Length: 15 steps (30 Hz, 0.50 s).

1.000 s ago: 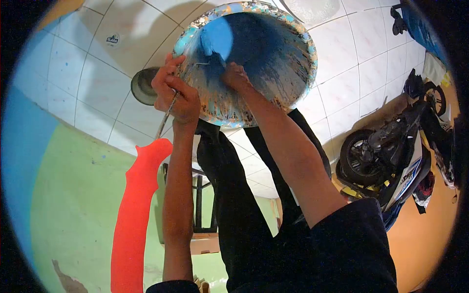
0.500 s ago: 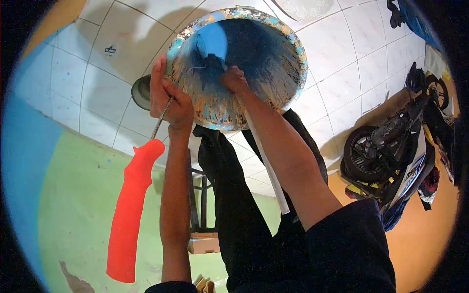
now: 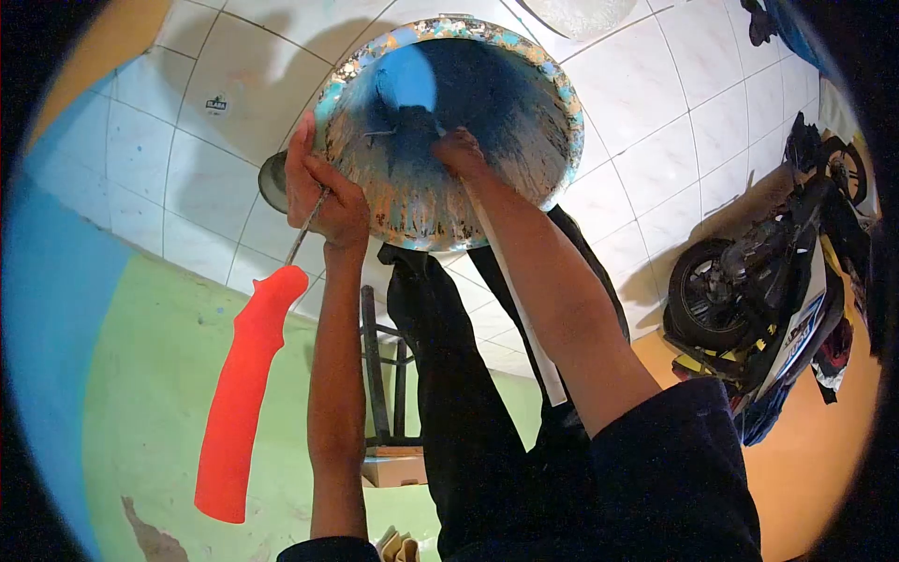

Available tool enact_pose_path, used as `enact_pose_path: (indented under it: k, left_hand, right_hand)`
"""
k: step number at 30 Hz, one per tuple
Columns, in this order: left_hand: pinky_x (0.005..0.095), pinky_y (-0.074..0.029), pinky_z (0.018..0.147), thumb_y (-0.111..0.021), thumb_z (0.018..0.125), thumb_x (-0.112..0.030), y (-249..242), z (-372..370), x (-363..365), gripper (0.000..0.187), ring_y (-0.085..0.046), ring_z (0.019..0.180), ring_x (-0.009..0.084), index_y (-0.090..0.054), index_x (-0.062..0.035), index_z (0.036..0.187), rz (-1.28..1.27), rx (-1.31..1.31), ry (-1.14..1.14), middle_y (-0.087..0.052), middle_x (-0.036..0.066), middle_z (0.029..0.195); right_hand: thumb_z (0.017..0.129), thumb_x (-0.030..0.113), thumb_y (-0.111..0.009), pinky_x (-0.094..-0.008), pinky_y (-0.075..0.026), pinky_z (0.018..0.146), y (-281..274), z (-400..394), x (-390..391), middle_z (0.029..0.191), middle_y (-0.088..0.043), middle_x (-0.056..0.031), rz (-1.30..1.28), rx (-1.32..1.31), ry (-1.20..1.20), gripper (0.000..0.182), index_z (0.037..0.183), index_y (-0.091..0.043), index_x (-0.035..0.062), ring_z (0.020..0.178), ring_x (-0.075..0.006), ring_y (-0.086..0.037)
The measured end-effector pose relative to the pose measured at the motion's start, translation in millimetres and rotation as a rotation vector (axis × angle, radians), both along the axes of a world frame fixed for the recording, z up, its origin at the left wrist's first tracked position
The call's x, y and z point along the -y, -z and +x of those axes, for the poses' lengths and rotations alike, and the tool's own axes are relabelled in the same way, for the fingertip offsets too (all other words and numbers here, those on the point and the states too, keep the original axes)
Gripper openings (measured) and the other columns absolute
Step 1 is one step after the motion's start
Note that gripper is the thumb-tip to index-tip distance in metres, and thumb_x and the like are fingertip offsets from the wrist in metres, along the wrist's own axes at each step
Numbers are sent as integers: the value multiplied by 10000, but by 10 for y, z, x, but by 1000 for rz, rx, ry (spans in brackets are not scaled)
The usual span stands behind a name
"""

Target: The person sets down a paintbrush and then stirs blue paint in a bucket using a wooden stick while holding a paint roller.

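Observation:
My left hand (image 3: 328, 201) is at the left rim of a paint-spattered bucket (image 3: 571, 122), its thumb closed over the thin metal rod of a red-handled tool (image 3: 245, 393). The handle hangs down to the left, and the rod's far end is hidden by the hand. Inside the bucket, my right hand (image 3: 459, 153) is closed round a long white stick (image 3: 536, 342), which runs back under my forearm. Just ahead of the fist, a dark shape overlaps the bright blue paint (image 3: 407, 75). Brownish streaks coat the near inner wall, where a thin wire-like piece (image 3: 379, 133) shows.
A round dark-green object (image 3: 272, 183) sits on the tiled floor (image 3: 646, 84) beside my left hand. My legs (image 3: 459, 375) are close behind the bucket. A motorcycle (image 3: 749, 290) stands at right, and a dark stool (image 3: 375, 375) at the green wall. A whitish round thing (image 3: 581, 14) lies beyond the bucket.
My right hand and the white stick have shifted slightly right inside the bucket. My left hand keeps its hold, while the red handle swings slightly left and up. The background has shifted slightly in view.

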<state>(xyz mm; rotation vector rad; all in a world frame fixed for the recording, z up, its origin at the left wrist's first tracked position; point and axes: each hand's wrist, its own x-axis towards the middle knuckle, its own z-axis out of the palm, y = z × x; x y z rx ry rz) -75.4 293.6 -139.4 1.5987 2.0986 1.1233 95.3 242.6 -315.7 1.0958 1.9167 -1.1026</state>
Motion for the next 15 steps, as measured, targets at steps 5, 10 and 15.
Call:
enact_pose_path:
  k: [5, 10, 15]
  left_hand:
    - [404, -514, 1003, -372, 1030, -34, -72, -7, 48, 321, -648, 1153, 317, -535, 70, 1287, -95, 25, 25, -647, 220, 1254]
    - [422, -480, 1050, -347, 1065, -88, -46, 2, 11, 335, -604, 1221, 333, -490, 80, 1317, -121, 57, 49, -609, 250, 1299]
    - [390, -533, 909, -458, 979, -9, -26, -12, 49, 322, -679, 1044, 315, -623, 13, 1254, -38, -39, 1, -696, 157, 1198]
  right_hand:
    - [927, 267, -567, -464, -456, 999, -202, 35, -279, 1051, -737, -114, -254, 83, -253, 248, 1034, -762, 159, 1074, -303, -676]
    - [831, 182, -684, -496, -449, 977, 561, 91, 329, 981, -738, -113, 50, -35, -9, 110, 919, -745, 155, 1008, -299, -685]
    - [873, 206, -654, -468, -453, 916, 395, 262, 241, 871, -669, -94, 19, -54, 395, 87, 868, -690, 128, 879, -261, -632]
